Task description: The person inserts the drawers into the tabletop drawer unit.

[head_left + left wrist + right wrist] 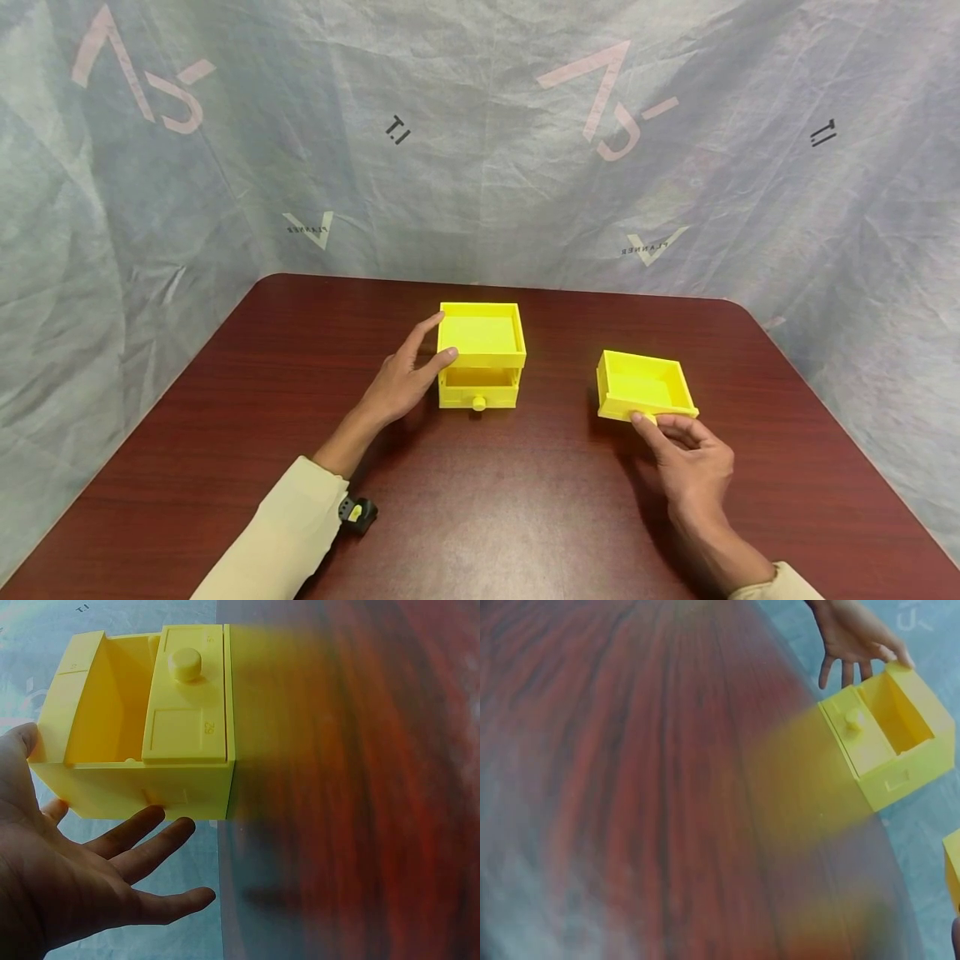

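Observation:
A small yellow drawer cabinet (480, 335) stands on the table, with a rimmed top and a gap above its lower drawer (176, 735). That lower drawer sits inside the cabinet, its round knob (478, 403) facing me. My left hand (401, 383) is at the cabinet's left side, thumb on the top's front corner and index finger by the back corner; its other fingers spread out straight. To the right, my right hand (697, 471) pinches a separate yellow drawer (647, 385) at its front. The drawer's open top faces up; the hand mostly hides its knob.
The dark reddish-brown table (480, 500) has rounded far corners. Grey printed cloth (480, 167) hangs behind it and along both sides. A black band with a small device (358, 514) is at the left wrist.

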Action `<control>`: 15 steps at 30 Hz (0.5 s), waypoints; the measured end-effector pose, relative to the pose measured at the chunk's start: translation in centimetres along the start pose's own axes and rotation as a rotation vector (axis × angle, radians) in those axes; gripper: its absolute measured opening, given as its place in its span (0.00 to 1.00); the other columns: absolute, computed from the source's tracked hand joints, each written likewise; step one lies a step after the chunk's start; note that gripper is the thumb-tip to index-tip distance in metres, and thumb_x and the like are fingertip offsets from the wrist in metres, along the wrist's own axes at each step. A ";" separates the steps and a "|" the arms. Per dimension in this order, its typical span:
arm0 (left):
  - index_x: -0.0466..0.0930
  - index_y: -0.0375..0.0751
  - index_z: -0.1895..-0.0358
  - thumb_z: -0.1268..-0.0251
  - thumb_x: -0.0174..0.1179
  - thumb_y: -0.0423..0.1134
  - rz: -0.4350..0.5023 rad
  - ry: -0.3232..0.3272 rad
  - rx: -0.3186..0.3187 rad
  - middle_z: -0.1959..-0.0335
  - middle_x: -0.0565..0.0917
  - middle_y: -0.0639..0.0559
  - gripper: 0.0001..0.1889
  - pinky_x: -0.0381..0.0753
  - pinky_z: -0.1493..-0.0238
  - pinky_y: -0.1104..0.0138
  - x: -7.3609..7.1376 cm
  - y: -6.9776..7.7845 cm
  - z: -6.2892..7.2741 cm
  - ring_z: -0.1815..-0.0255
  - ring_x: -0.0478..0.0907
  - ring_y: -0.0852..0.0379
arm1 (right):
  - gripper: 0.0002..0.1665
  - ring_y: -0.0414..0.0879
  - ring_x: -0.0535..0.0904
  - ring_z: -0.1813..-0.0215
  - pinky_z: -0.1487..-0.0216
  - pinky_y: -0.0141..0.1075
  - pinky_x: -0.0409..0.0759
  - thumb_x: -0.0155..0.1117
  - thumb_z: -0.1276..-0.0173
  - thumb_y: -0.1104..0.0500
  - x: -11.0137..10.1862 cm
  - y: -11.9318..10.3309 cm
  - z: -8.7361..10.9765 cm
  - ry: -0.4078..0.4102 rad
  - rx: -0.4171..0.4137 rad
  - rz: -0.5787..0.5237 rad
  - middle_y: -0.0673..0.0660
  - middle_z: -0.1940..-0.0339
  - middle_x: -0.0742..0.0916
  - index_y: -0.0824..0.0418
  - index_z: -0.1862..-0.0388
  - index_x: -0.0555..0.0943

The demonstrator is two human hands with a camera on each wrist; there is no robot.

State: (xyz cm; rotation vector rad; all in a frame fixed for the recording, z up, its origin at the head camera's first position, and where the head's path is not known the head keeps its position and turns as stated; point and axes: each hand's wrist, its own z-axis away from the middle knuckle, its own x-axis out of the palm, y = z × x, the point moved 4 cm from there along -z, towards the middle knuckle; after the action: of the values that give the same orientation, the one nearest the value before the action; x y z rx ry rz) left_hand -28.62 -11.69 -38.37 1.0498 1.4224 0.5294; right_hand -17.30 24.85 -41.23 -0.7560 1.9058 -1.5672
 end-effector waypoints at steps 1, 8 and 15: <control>0.50 0.75 0.23 0.30 0.51 0.67 0.000 0.000 0.000 0.21 0.55 0.53 0.35 0.62 0.37 0.33 0.0 0.0 0.0 0.29 0.63 0.32 | 0.21 0.33 0.81 0.75 0.73 0.22 0.77 0.85 0.53 0.61 0.1 0.0 0.1 0.000 -0.001 -0.006 0.44 0.80 0.86 0.72 0.66 0.86; 0.50 0.74 0.22 0.30 0.51 0.67 -0.002 -0.004 0.006 0.21 0.55 0.54 0.35 0.62 0.37 0.33 0.0 0.1 0.0 0.29 0.63 0.32 | 0.19 0.34 0.81 0.76 0.74 0.23 0.78 0.86 0.53 0.60 0.4 -0.1 0.6 -0.001 -0.010 0.017 0.45 0.80 0.85 0.69 0.69 0.86; 0.49 0.74 0.22 0.30 0.51 0.66 0.000 -0.003 0.005 0.21 0.55 0.53 0.36 0.63 0.37 0.33 0.0 0.0 0.0 0.29 0.63 0.32 | 0.18 0.35 0.81 0.76 0.76 0.24 0.77 0.85 0.53 0.62 0.7 -0.3 0.8 -0.036 -0.011 -0.010 0.46 0.80 0.86 0.71 0.69 0.85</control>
State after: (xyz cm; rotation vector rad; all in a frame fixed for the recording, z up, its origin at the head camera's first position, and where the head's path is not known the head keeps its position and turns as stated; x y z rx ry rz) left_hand -28.63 -11.71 -38.34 1.0542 1.4210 0.5247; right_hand -17.16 23.79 -41.11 -0.7947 1.8894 -1.5400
